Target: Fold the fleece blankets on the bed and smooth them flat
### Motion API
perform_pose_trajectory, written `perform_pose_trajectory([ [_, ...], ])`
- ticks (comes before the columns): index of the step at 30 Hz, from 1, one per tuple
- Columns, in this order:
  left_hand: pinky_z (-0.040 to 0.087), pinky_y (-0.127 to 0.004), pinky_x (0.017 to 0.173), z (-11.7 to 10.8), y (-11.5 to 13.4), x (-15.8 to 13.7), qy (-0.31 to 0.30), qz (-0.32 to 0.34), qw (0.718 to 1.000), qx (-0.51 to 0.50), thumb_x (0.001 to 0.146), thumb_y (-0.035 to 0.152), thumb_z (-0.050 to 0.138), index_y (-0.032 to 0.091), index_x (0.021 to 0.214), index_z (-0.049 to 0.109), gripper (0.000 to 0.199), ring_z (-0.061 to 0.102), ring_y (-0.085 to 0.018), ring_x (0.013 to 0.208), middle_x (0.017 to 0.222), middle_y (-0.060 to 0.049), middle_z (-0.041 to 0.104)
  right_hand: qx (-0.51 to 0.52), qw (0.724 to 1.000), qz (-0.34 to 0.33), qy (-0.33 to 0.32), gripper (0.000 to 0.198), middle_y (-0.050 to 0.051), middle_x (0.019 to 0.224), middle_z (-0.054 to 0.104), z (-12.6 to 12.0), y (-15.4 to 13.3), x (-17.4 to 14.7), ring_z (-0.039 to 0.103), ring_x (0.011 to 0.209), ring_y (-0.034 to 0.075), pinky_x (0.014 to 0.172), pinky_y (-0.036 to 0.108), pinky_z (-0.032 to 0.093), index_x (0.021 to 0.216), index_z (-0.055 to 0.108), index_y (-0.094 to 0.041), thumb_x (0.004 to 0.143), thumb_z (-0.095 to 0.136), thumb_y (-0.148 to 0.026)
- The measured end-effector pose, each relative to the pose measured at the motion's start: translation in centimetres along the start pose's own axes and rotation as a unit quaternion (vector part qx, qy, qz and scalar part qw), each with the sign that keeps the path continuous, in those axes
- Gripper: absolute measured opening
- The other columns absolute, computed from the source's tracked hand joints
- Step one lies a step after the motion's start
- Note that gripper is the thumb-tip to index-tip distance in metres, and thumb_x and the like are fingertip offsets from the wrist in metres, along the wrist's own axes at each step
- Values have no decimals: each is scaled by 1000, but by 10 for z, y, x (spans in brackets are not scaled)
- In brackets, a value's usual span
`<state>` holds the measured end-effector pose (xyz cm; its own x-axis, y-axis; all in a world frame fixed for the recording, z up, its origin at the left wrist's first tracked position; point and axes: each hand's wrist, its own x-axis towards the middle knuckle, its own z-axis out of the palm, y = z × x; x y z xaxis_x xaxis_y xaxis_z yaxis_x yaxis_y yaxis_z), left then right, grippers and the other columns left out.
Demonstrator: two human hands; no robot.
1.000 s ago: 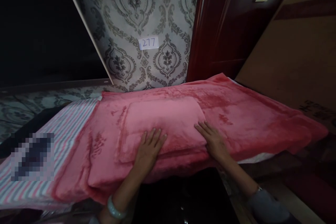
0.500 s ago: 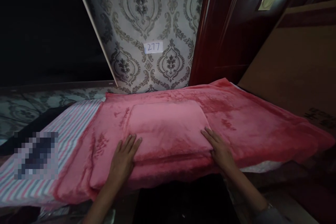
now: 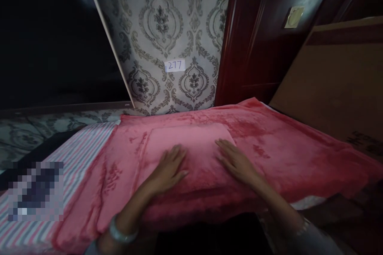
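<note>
A pink plush bundle, folded into a flat rectangle [image 3: 194, 139], lies in the middle of a larger pink plush blanket [image 3: 287, 147]. My left hand [image 3: 170, 167] rests palm down on the left part of the folded bundle, its fingers stretched forward. On the bundle's right part lies my right hand [image 3: 236, 161], also flat with fingers extended and slightly blurred. Neither hand grips anything. Along the bundle's near side runs a darker fold, partly in shadow.
A striped cloth [image 3: 80, 159] shows at the left, with a pixelated dark patch on it. Behind stand a dark screen [image 3: 60, 40] and a patterned wall with a paper label [image 3: 175, 65] reading 277. A large cardboard box [image 3: 335, 79] leans at the right.
Both hands have moved inward from the sides of the folded bundle onto its top, closer together. The view has tilted slightly upward.
</note>
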<state>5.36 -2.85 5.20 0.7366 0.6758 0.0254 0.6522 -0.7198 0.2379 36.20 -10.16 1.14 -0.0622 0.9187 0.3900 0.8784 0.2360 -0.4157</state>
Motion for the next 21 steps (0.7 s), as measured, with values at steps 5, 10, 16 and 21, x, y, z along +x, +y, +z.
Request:
perform_pose_trajectory([
  [5, 14, -62, 122, -5, -6, 94, -11, -53, 997, 51, 97, 56, 41, 21, 158, 28, 72, 14, -32, 155, 166, -17, 19, -97, 984, 81, -124, 65, 13, 165, 22, 25, -28, 99, 22, 151, 33, 117, 59, 25, 159, 28, -25, 101, 44, -46],
  [10, 18, -60, 121, 13, -46, 127, 51, -104, 986, 124, 101, 50, 30, 20, 156, 34, 62, 24, -31, 152, 162, -17, 31, -160, 977, 102, -96, 56, 11, 163, 29, 56, -8, 132, 24, 149, 34, 118, 60, 19, 156, 37, -27, 103, 39, -47],
  [16, 21, -56, 121, 28, -64, 132, 82, -124, 977, 155, 102, 49, 25, 21, 153, 39, 60, 31, -30, 149, 159, -14, 39, -165, 980, 88, -71, 52, 9, 158, 39, 73, 12, 134, 32, 144, 32, 116, 57, 22, 151, 44, -27, 104, 35, -47],
  [21, 19, -63, 119, 19, -72, 131, 111, -236, 954, 147, 100, 49, 28, 19, 147, 48, 59, 32, -36, 147, 156, -15, 45, -166, 981, 90, -41, 48, 10, 154, 45, 72, 17, 136, 36, 140, 31, 114, 55, 26, 145, 51, -24, 104, 34, -42],
])
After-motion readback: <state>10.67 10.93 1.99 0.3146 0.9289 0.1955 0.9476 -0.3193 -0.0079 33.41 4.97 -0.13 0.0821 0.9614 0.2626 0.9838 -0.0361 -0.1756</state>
